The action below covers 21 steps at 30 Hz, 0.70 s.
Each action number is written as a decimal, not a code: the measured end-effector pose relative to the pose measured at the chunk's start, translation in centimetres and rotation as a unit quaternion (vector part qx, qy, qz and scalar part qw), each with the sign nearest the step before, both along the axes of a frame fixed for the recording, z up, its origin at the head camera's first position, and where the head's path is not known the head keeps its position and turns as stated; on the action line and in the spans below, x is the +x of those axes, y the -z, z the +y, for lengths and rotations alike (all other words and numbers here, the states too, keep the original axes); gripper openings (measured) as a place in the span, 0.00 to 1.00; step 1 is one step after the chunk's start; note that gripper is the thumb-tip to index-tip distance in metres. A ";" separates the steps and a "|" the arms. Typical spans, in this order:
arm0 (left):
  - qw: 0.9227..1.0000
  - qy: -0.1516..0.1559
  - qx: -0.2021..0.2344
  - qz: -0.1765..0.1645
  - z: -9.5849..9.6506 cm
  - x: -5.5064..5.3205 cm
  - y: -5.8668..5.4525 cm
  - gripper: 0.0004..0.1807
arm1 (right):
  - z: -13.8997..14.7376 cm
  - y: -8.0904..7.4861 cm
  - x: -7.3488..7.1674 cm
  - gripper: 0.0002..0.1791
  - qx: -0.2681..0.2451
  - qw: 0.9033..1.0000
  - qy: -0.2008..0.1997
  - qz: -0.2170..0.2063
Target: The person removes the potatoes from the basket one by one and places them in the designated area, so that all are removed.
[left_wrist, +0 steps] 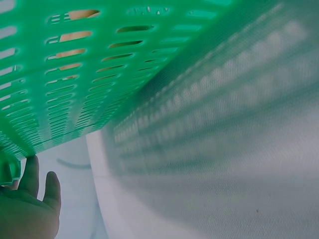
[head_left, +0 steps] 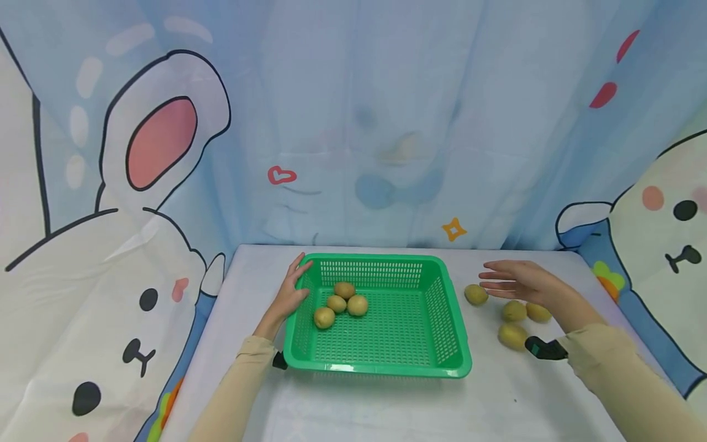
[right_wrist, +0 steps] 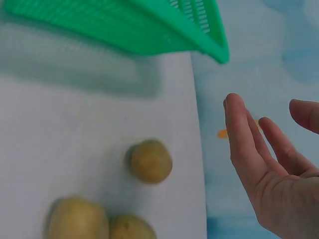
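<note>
Potatoes: four in the green basket, bunched toward its left side, three touching or nearly so. Four loose potatoes on the white cloth, just beyond the basket's right side. Left hand at the basket's left rim, fingers spread, thumb reaching over the edge; how firmly it presses, I cannot tell. Right hand hangs above the cloth near the loose potatoes, fingers straight and slightly parted, thumb held away. Beige sleeves on both arms. Behind, a pale blue curtain with printed cartoon animals.
</note>
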<state>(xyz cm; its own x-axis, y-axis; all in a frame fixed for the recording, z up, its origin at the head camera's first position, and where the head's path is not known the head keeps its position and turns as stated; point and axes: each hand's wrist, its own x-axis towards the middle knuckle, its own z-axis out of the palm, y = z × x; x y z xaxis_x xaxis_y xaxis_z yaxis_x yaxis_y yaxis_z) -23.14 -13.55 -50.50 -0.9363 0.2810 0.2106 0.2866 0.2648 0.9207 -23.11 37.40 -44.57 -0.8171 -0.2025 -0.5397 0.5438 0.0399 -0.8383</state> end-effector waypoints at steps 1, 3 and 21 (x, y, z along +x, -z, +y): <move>1.000 -0.001 -0.001 0.001 -0.1 -0.1 0.3 0.38 | -0.7 -0.2 -0.3 0.30 -0.001 1.000 -0.004 0.003; 1.000 -0.004 -0.002 0.003 -0.2 -0.6 1.2 0.38 | -2.0 -0.5 -0.8 0.34 0.003 1.000 -0.020 0.015; 1.000 -0.005 -0.004 -0.016 -0.2 -0.4 0.3 0.39 | -12.8 2.0 -3.6 0.32 0.025 0.995 -0.072 0.061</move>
